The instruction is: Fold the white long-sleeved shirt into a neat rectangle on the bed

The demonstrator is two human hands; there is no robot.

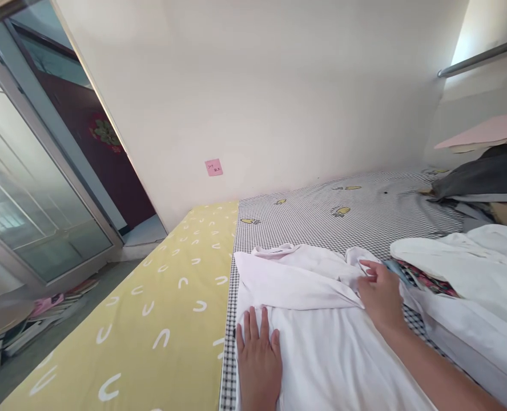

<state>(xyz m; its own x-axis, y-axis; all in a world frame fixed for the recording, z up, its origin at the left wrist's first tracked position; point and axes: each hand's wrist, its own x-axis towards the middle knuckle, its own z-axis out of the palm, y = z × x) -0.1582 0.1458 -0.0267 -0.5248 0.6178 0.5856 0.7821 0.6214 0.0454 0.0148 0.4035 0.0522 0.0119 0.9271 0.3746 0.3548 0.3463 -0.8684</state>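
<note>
Near the yellow sheet (pixel 168 302) lies a white shirt (pixel 326 348); left hand (pixel 258 359) flat, fingers spread; right hand (pixel 381 295) bent, pinch unclear.

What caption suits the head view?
Left hand flat on a white garment, right hand at its bunched edge, over checked cloth.

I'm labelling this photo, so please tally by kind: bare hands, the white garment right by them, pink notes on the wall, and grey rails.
Hands (left hand, right hand): 2
White garment by the hands: 1
Pink note: 1
Grey rail: 1
Total: 5
</note>
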